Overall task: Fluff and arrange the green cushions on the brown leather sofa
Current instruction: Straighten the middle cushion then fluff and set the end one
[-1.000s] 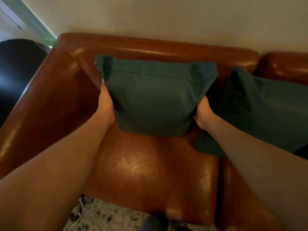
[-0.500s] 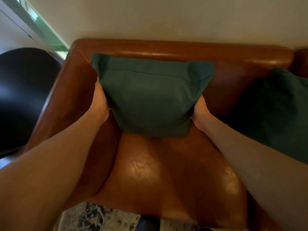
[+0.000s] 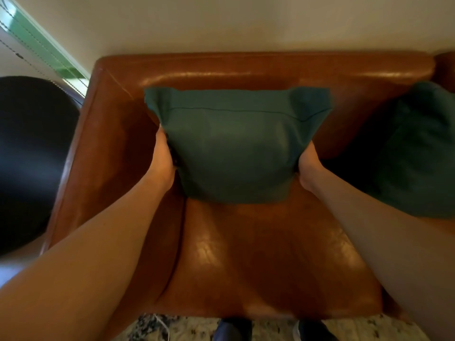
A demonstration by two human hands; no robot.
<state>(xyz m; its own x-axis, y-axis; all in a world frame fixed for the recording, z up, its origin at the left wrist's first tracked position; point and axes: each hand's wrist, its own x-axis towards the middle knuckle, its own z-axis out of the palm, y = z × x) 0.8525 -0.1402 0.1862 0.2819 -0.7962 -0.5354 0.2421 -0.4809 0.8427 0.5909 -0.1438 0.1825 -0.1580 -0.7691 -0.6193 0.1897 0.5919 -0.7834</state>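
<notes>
From the head camera, no brand, label or writing could be read anywhere; the only marking on the green cushion [image 3: 236, 146] was a thin seam line running across its upper part. That cushion stood upright on the seat of the brown leather sofa [image 3: 258, 254], leaning against the backrest, its top corners flaring outward. The left hand [image 3: 163, 158] pressed into the cushion's left edge and the right hand [image 3: 307, 166] into its right edge, both grasping the cushion between them, though the fingers themselves were mostly hidden behind the fabric. A second green cushion [image 3: 418, 148] lay to the right of the held one, apart from it, partly in shadow. The leather was glossy, creased and caught light on the seat. Behind the sofa rose a plain cream wall [image 3: 221, 23]. Left of the sofa's arm sat a dark rounded object [image 3: 29, 156]. Below the seat's front edge lay a speckled rug [image 3: 192, 328] with two dark shoe tips [image 3: 231, 329].
</notes>
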